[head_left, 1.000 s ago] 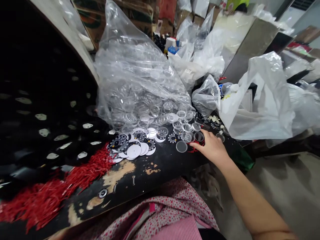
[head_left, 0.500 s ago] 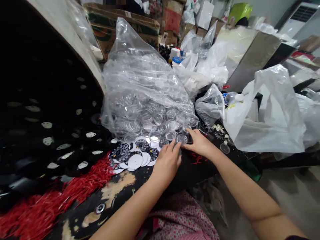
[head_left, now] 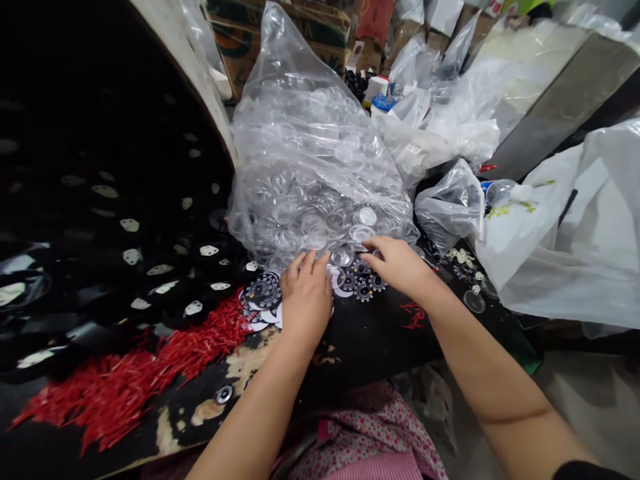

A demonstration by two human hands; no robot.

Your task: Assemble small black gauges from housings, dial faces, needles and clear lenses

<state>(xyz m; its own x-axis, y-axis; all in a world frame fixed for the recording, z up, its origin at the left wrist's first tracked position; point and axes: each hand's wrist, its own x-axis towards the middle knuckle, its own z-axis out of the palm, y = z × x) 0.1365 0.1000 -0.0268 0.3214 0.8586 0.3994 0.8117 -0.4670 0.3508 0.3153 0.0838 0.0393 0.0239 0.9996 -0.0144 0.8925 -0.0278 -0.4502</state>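
Observation:
My left hand point(head_left: 307, 293) lies palm down, fingers stretched over a pile of printed paper dials point(head_left: 263, 291) and clear round plastic covers. My right hand point(head_left: 400, 267) is at the right side of the pile, thumb and fingers apart, its fingertips by a clear plastic cover point(head_left: 342, 257). Between the hands, small black-and-white toothed discs point(head_left: 363, 292) show on the black table. Behind both hands rises a large transparent bag point(head_left: 320, 153) full of such covers, some spilling from its front. My left hand hides part of the dials.
Red plastic strips point(head_left: 135, 373) are heaped at the left, beside a big black container holding small white pieces point(head_left: 131, 225). White plastic bags point(head_left: 565, 260) stand at the right. Small pale parts point(head_left: 461, 257) and a loose clear disc point(head_left: 474, 301) lie near them. A metal ring point(head_left: 224, 395) is on the table front.
The view has shifted, with the scene sliding rightward. My left hand has moved left onto the dials, away from my right hand. Toothed discs now show between them.

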